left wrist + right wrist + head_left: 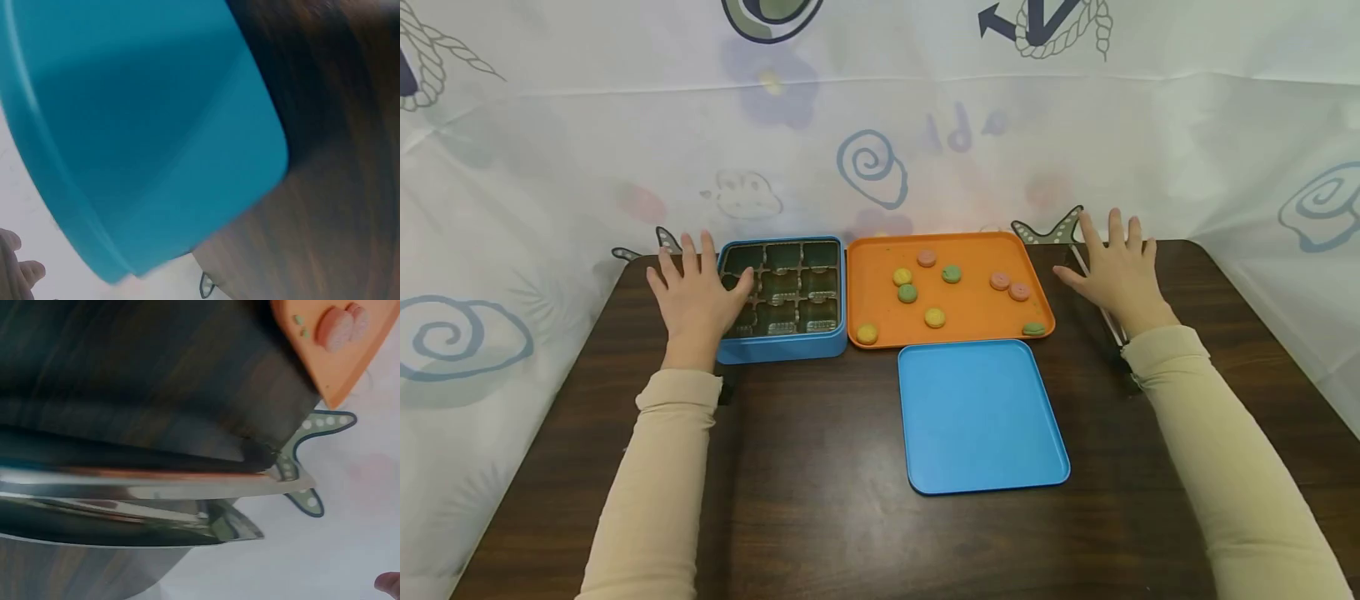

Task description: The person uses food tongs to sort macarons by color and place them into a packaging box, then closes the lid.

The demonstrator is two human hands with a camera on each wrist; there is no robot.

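Note:
My left hand (696, 304) is spread open at the left side of a blue box (782, 348), its thumb reaching over the box's rim. Inside the box sits a dark, clear-looking plastic insert (778, 287) divided into square compartments. In the left wrist view the box's blue wall (162, 125) fills much of the picture. My right hand (1116, 279), fingers spread, is above a pair of metal tongs (156, 487) and partly hides them in the head view. Several macarons, pink (999, 281), yellow (935, 317) and green (951, 273), lie scattered on an orange tray (977, 304) between the hands.
A flat blue tray (981, 417) lies in front of the orange one, their edges meeting. All of it stands on a dark wooden table (820, 467). A white printed cloth (880, 100) hangs behind and along both sides.

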